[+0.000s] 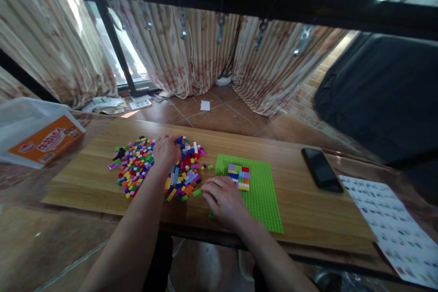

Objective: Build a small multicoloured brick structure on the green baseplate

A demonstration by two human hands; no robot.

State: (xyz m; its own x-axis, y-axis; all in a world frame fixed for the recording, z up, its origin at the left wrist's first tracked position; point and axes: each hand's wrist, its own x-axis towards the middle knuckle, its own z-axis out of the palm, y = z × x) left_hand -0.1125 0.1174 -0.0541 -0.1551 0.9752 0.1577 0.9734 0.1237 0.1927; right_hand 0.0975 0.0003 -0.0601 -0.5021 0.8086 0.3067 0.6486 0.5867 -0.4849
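Observation:
A green baseplate [263, 191] lies on the wooden table [308, 210], with a small block of coloured bricks [239, 177] built near its left edge. Left of it lies a spread pile of loose coloured bricks [135, 164], reaching to the middle [186, 169]. My left hand [166, 150] rests on top of the pile, fingers curled down into the bricks; what they hold is hidden. My right hand [222, 198] lies on the baseplate's near left corner, fingers bent and pointing left toward a green brick [196, 192].
A black phone [321, 169] lies right of the baseplate. A printed sheet [393, 232] sits at the table's right end. A clear plastic box with an orange label [44, 139] stands at the far left. Curtains and a tiled floor lie beyond the table.

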